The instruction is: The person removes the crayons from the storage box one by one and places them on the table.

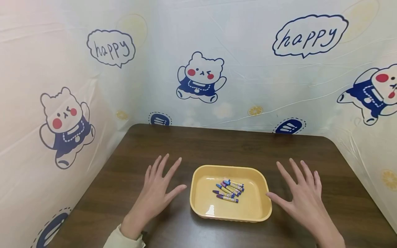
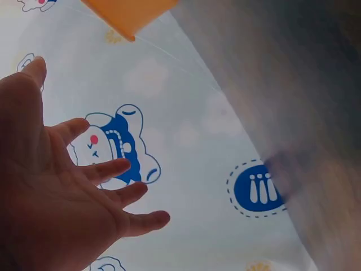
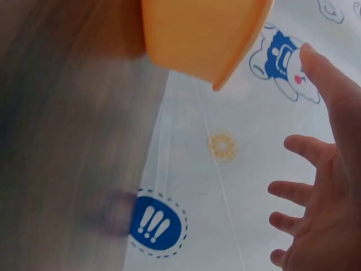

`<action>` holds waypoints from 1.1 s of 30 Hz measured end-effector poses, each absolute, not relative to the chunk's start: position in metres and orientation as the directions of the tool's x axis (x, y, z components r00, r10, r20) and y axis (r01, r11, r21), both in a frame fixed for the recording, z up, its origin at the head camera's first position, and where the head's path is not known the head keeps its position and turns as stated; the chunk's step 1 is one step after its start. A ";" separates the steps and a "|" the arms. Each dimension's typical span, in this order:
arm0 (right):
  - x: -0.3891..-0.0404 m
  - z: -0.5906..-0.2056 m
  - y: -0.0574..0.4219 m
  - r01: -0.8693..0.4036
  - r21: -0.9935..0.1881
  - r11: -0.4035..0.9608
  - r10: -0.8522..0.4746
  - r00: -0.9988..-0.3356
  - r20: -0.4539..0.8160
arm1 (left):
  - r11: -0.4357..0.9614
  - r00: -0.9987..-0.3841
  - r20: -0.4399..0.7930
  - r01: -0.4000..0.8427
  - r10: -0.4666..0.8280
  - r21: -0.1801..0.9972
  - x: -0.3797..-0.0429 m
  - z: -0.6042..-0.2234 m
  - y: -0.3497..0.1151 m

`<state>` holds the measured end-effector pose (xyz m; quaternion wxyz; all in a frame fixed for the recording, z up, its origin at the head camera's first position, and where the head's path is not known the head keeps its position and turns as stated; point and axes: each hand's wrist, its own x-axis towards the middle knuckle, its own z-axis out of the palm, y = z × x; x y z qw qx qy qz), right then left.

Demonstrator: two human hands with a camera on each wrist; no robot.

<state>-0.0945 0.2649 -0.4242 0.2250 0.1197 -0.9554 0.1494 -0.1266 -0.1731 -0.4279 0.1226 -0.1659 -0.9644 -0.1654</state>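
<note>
A yellow plastic tray (image 1: 198,210) with raised walls and rounded corners sits on the dark wooden table, between the two hands. Several short crayons (image 1: 227,198) with printed wrappers and blue or purple ends lie in a loose pile on its floor. To the left of the tray, my left hand (image 1: 158,193) is spread with nothing in it. My right hand (image 1: 305,203) is likewise spread on the other side, its thumb tip overlapping the tray's right rim in the head view. In the wrist views, a wall of the tray (image 3: 203,39) shows beyond each empty palm.
The brown table (image 1: 235,144) has rounded far corners. Behind and at both sides hangs a pale curtain (image 1: 248,82) printed with cartoon bears, citrus slices and "happy" bubbles, close along the table's edges. A light sleeve (image 1: 124,238) covers the left forearm.
</note>
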 end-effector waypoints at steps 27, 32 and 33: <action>-0.127 -0.409 0.185 -0.495 -0.349 0.796 -0.414 -0.865 0.283 | 0.512 -0.902 0.020 0.263 0.431 0.817 -0.138 -0.426 -0.149; -0.140 -0.423 0.177 -0.525 -0.373 0.765 -0.464 -0.851 0.246 | 0.393 -0.892 -0.058 0.139 0.448 0.909 -0.143 -0.440 -0.151; -0.142 -0.428 0.176 -0.541 -0.366 0.757 -0.476 -0.841 0.258 | 0.351 -0.884 -0.071 0.109 0.463 0.930 -0.144 -0.443 -0.151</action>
